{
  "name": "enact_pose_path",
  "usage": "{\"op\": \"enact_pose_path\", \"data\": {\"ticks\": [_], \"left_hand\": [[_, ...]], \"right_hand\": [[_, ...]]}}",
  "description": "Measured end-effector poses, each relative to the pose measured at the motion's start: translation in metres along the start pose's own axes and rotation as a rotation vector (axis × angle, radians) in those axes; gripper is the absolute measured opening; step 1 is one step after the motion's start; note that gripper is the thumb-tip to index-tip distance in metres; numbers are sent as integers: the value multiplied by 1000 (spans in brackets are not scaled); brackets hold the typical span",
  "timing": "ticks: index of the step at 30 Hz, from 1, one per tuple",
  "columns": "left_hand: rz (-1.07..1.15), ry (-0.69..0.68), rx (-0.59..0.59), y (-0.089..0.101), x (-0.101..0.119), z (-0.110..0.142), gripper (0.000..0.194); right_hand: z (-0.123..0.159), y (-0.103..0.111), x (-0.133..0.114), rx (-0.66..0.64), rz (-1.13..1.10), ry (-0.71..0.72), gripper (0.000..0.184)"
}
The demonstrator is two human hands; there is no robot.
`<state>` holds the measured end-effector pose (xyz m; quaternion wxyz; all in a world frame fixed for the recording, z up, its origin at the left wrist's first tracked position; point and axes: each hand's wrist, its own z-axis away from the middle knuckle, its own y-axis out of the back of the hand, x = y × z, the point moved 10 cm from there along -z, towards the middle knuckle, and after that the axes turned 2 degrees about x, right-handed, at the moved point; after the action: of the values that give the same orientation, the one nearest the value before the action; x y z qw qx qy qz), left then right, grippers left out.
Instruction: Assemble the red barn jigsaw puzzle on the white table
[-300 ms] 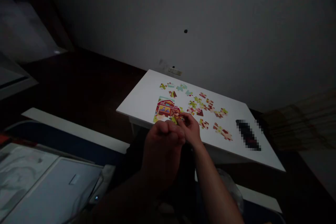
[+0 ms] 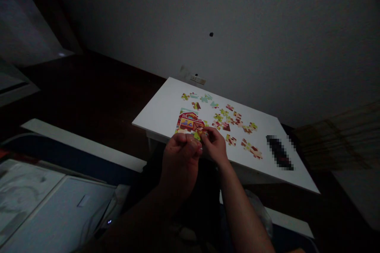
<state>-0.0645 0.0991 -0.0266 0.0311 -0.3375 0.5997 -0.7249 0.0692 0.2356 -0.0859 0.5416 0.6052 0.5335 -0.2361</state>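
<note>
Over one white table [image 2: 154,121], right hand [image 2: 215,146] pinches one jigsaw piece [image 2: 197,136]; left hand [image 2: 180,162] curled, grip unclear

Dim room looking like home: small white table [image 2: 157,114] standing near plain painted wall [image 2: 267,35], wall socket [image 2: 198,80] showing above it, curtain [image 2: 335,134] hanging at right, jigsaw pieces [image 2: 218,118] lying on tabletop, dark floor [image 2: 97,87] stretching beneath.

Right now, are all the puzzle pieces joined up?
No, loose puzzle pieces lie scattered on the white table beside the joined red barn section.
</note>
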Motion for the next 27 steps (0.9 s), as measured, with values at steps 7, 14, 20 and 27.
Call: {"op": "enact_pose_path", "data": {"ticks": [7,14,20,27], "left_hand": [[-715,-313,-108,51,14,-72,14],[-1877,-555,-569,46,-16,-94,24],[-2049,-594,-562,41,-26,-87,27],[-2068,-592,-532,43,-26,-88,27]], "right_hand": [[1,-6,-7,-19,200,89,33],[-2,-29,-27,-128,388,251,30],[1,-38,-26,-179,465,288,27],[6,-39,-26,-181,532,323,24]]}}
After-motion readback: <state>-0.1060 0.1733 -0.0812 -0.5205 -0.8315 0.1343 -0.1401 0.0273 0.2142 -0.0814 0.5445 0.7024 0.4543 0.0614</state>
